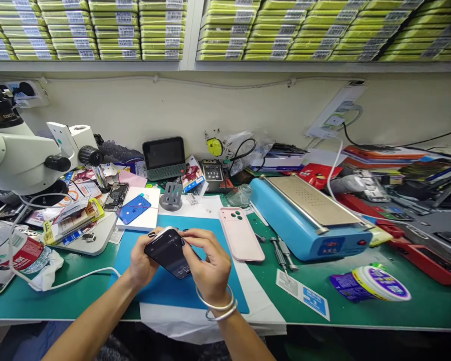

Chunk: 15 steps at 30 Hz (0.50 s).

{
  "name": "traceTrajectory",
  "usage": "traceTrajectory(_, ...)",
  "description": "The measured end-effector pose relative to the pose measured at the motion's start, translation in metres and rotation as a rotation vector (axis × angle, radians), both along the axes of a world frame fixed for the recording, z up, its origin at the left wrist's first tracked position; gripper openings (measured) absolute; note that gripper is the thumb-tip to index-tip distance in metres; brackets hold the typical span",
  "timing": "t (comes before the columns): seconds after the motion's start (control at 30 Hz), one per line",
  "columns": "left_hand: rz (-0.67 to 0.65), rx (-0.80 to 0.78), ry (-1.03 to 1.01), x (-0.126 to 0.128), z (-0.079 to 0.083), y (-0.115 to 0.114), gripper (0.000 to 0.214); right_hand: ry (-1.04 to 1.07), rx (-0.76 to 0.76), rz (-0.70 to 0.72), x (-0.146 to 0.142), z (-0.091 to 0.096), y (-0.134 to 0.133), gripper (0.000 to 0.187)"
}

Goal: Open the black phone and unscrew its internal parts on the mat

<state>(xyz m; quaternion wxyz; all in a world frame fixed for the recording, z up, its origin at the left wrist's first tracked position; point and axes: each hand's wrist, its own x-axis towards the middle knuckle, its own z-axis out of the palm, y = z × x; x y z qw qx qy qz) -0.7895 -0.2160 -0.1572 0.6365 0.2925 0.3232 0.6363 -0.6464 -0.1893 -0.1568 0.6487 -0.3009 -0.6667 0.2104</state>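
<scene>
A dark-screened smartphone point(171, 255) is held tilted above a blue work mat point(225, 286), its lit screen showing faint digits. My left hand point(141, 258) grips its left edge, thumb near the top corner. My right hand point(210, 263) is closed on the phone's right side, with thumb and forefinger at the upper edge; whether a small part sits between those fingertips cannot be made out. To the right of the mat lies a pink phone case point(242, 235) with round camera holes. Two screwdrivers point(280, 253) rest beyond the case.
A blue heated plate machine point(285, 225) stands at right, a purple-and-white tub point(372, 283) in front of it. A microscope point(18, 155) overhangs the cluttered left side, near a plastic bottle point(18, 250). A white box point(150, 215) borders the mat; a white cable point(86, 276) crosses the table.
</scene>
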Motion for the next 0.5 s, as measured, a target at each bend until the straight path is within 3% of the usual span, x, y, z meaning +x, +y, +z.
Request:
traceTrajectory(0.23,-0.03,0.074,0.089,0.002,0.005,-0.003,0.042,-0.015,-0.091,0.035,0.008,0.005,-0.004,0.018)
traceTrajectory(0.5,-0.041,0.102,0.132,0.002,0.013,-0.003,0.04,0.097,-0.232,0.261,0.011,-0.003,0.008,0.008)
